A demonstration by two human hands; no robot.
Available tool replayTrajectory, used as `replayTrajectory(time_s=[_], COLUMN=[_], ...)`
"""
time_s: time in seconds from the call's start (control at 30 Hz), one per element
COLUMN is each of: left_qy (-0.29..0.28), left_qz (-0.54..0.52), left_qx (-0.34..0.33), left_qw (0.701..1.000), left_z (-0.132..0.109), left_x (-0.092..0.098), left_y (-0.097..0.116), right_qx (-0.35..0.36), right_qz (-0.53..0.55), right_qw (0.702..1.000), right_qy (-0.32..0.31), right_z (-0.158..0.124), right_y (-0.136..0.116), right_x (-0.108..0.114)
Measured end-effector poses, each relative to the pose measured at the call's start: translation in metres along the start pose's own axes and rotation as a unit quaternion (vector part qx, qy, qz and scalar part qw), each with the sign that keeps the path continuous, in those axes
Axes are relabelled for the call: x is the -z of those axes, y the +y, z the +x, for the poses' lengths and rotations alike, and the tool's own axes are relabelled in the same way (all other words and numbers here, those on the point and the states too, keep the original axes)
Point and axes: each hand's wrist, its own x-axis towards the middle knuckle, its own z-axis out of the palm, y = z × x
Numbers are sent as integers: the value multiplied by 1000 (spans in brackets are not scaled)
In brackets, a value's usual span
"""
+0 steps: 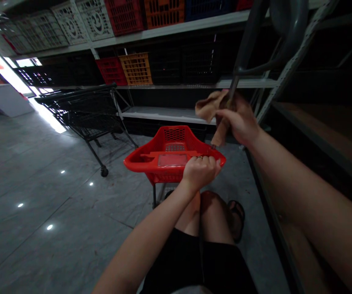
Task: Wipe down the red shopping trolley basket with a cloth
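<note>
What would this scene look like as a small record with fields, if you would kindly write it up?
Left hand: gripping the rim of a red plastic shopping basket, ring on one finger
Right hand: holding a tan cloth against a grey metal tube
Shelving: white metal shelving with a red crate and an orange crate
Floor: black wire shopping cart standing on grey tile
</note>
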Motion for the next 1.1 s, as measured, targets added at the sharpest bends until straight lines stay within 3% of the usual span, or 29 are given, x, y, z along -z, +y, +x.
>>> replayTrajectory(time_s=[0.07,0.13,0.2,0.27,0.47,0.6,0.67,0.73,0.83,0.9,1.0,1.1], left_qy=[-9,-12,-17,-21,35,56,61,58,25,-2,-17,-12], left_qz=[-2,-3,-7,-11,1,12,15,13,6,4,2,-4], left_qx=[1,1,-1,-2,0,3,4,2,-3,-3,1,2], left_qw=[1000,1000,1000,1000,999,998,998,998,1000,1000,1000,1000], left_z=[0,1,1,1,-1,-1,0,0,0,0,0,-1], left_x=[-1,-2,-2,-2,2,4,5,5,5,5,4,4], left_y=[0,-1,-1,0,4,7,7,7,6,4,3,3], right_qx=[-65,-111,-116,-98,38,107,82,15,-54,-72,-85,-71], right_qz=[-7,-19,-52,-99,-139,-129,-133,-144,-138,-128,-115,-42], right_qw=[998,991,984,982,989,981,985,989,984,981,987,996], right_qy=[-13,-68,-121,-127,45,97,71,8,-98,-126,-71,36], right_z=[-24,-41,-45,-39,2,-2,-21,-44,-68,-71,-57,-28], right_y=[22,36,40,33,-18,-28,-13,12,49,61,50,14], right_x=[-6,-5,1,11,25,17,12,10,14,20,27,33])
